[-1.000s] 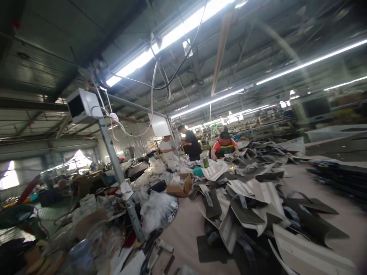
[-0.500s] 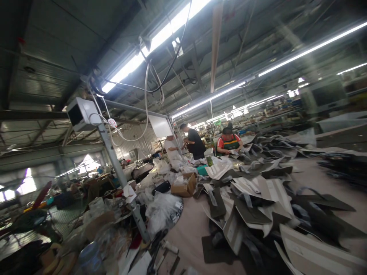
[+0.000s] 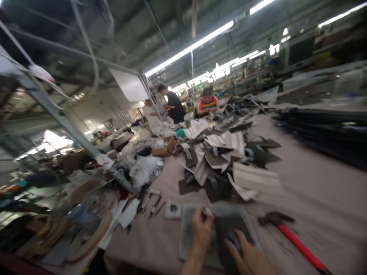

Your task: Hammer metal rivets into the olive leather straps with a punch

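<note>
My left hand (image 3: 202, 230) is closed around a small pale stick-like tool (image 3: 207, 212), whose kind is too blurred to tell. Under my hands lies a grey board (image 3: 187, 244) at the table's near edge. A dark flat panel (image 3: 226, 223) with a grey strap (image 3: 235, 241) rests on that board. My right hand (image 3: 250, 256) has its thumb and fingers around the strap, pressing on the panel. To the right lies a hammer (image 3: 298, 242) with a red handle. A small white box (image 3: 173, 210) holding dark bits stands left of the board.
Piled dark and cream panels (image 3: 223, 152) cover the table's middle. Black sheets (image 3: 323, 131) are stacked at right. Hand tools (image 3: 155, 204), plastic bags (image 3: 146, 168) and a cardboard box (image 3: 164, 147) lie left, beside a slanting metal post (image 3: 74, 133). Co-workers (image 3: 174, 107) are beyond.
The view has tilted downward and turned a little right. Both my hands, the board with the dark panel and the hammer have come into view.
</note>
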Demonstrator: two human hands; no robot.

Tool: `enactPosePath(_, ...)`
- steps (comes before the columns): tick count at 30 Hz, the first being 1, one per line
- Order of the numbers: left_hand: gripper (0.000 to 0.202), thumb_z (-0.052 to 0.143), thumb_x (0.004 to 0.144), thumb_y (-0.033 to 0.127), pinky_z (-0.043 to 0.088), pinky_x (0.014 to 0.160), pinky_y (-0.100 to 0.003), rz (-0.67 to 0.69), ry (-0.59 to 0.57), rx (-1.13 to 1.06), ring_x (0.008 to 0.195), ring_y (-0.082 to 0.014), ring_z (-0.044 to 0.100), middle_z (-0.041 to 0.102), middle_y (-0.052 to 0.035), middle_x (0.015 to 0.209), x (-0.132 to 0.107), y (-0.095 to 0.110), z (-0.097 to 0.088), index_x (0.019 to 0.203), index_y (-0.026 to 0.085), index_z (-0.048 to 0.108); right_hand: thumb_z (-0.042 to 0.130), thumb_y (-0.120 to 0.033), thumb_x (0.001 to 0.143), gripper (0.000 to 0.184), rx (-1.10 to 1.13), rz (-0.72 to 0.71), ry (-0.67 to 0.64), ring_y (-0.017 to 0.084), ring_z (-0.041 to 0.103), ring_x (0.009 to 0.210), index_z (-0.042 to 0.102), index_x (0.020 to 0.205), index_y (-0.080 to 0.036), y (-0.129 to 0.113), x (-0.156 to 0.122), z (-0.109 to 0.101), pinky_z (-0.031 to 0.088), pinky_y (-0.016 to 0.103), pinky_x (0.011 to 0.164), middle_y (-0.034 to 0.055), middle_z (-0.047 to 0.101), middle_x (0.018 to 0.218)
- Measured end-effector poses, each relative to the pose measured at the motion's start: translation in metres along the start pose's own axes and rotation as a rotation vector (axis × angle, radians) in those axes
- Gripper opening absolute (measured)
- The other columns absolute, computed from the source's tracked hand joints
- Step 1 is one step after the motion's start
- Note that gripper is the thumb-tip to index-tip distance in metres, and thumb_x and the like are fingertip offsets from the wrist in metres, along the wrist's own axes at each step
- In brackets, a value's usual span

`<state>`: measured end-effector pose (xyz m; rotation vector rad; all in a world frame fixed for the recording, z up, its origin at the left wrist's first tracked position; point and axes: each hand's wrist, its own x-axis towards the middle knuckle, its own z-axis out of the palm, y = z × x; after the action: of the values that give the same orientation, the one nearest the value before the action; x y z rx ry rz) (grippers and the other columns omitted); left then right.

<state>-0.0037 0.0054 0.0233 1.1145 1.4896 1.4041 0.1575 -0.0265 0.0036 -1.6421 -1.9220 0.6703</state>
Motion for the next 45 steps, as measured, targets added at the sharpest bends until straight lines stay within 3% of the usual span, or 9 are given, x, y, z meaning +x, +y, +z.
enactPosePath(2,0.033,0.077,0.075,0.045,0.054,0.084,-0.033,0.006,-0.019,-0.045,0.085,-0.0223,0.069,0.075,-0.0071,0.088,-0.006,-0.009,0.009,0.092,0.017,0.069,0.042,-0.047,0.103,0.047,-0.040,0.079,-0.150,0.031,0.073,0.084,0.053,0.135,-0.015,0.002,-0.020,-0.003,0.054,0.041,0.072,0.0131,0.074,0.088)
enactPosePath(8,0.036,0.079,0.073,0.036,0.056,0.082,-0.030,-0.078,-0.150,-0.217,0.082,-0.0188,0.072,0.076,-0.0040,0.089,0.015,-0.021,0.025,0.101,0.018,0.065,0.041,-0.050,0.102,0.046,-0.078,0.165,-0.156,0.032,0.073,0.088,0.053,0.132,-0.016,-0.014,-0.020,-0.015,0.047,0.035,0.071,0.0130,0.075,0.092)
enactPosePath(16,0.039,0.083,0.074,0.036,0.058,0.083,-0.034,-0.101,-0.266,-0.274,0.083,-0.0218,0.074,0.077,-0.0076,0.088,0.011,-0.033,0.033,0.101,0.016,0.063,0.044,-0.049,0.101,0.044,-0.060,0.162,-0.162,0.033,0.073,0.084,0.054,0.128,-0.015,-0.016,-0.022,-0.010,0.044,0.035,0.068,0.0140,0.075,0.090)
enactPosePath(30,0.021,0.072,0.082,0.028,0.057,0.083,-0.032,-0.031,-0.353,-0.121,0.085,-0.0208,0.074,0.077,-0.0077,0.088,0.010,-0.032,0.031,0.098,0.017,0.064,0.045,-0.049,0.100,0.048,-0.044,0.176,-0.176,0.032,0.072,0.087,0.051,0.133,-0.014,-0.015,-0.023,-0.011,0.045,0.035,0.072,0.0147,0.074,0.095)
enactPosePath(34,0.017,0.069,0.083,0.024,0.055,0.082,-0.032,-0.029,-0.440,-0.054,0.083,-0.0206,0.072,0.076,-0.0070,0.086,0.017,-0.027,0.029,0.097,0.016,0.064,0.045,-0.050,0.099,0.051,0.070,0.136,-0.229,0.028,0.070,0.089,0.050,0.136,-0.015,-0.012,-0.022,-0.019,0.047,0.035,0.076,0.0132,0.073,0.099)
enactPosePath(37,0.013,0.065,0.083,0.020,0.054,0.079,-0.030,0.019,-0.537,0.037,0.082,-0.0199,0.069,0.075,-0.0061,0.085,0.023,-0.024,0.028,0.095,0.016,0.067,0.044,-0.050,0.099,0.048,0.131,0.052,-0.112,0.024,0.066,0.087,0.053,0.132,-0.016,0.008,-0.020,-0.039,0.049,0.034,0.078,0.0103,0.069,0.099)
enactPosePath(41,0.011,0.060,0.083,0.014,0.051,0.080,-0.029,0.136,-0.594,0.151,0.082,-0.0188,0.065,0.072,-0.0042,0.085,0.023,-0.023,0.028,0.089,0.016,0.068,0.046,-0.047,0.097,0.046,-0.321,0.073,0.203,0.034,0.058,0.103,0.058,0.122,-0.011,0.068,-0.021,-0.077,0.047,0.045,0.088,0.0205,0.062,0.111)
enactPosePath(43,0.012,0.058,0.084,0.014,0.050,0.081,-0.029,0.185,-0.599,0.175,0.083,-0.0185,0.065,0.072,-0.0034,0.085,0.020,-0.024,0.028,0.089,0.017,0.068,0.046,-0.042,0.095,0.041,-0.535,0.167,0.107,0.035,0.058,0.097,0.059,0.117,-0.010,0.099,-0.026,-0.094,0.047,0.047,0.082,0.0228,0.061,0.108)
enactPosePath(45,0.013,0.057,0.085,0.014,0.049,0.083,-0.029,0.208,-0.581,0.164,0.084,-0.0186,0.065,0.071,-0.0033,0.087,0.016,-0.025,0.028,0.091,0.017,0.068,0.045,-0.038,0.094,0.031,-0.544,0.283,-0.045,0.031,0.057,0.084,0.059,0.106,-0.013,0.120,-0.031,-0.106,0.046,0.042,0.072,0.0177,0.060,0.095)
